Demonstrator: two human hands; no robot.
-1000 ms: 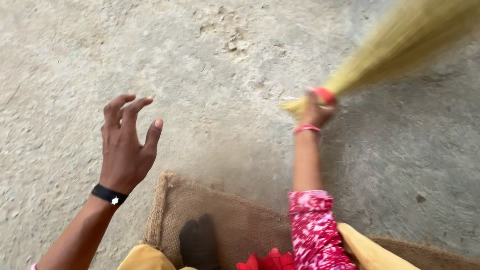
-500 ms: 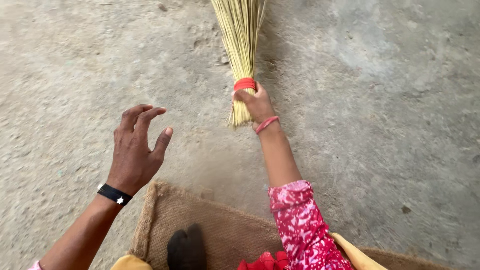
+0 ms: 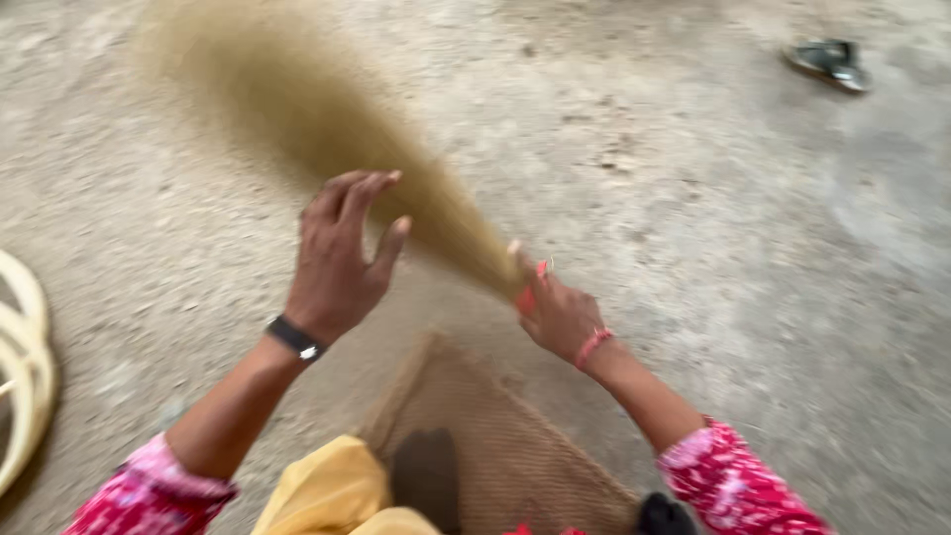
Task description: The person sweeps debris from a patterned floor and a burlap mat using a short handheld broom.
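Soft, even daylight without glare; heavy motion blur smears the broom [image 3: 327, 139] especially.

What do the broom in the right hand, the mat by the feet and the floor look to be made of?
The straw-yellow broom looks like bundled dry grass or thin plant stalks, matte; motion blur hides detail. The right hand grips its bound end. The brown woven mat seems coarse jute or coir, with a ribbed weave. The grey floor looks like rough, pitted concrete.

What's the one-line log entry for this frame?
right hand: gripping broom | left hand: raised, empty | broom: blurred over floor | mat: below
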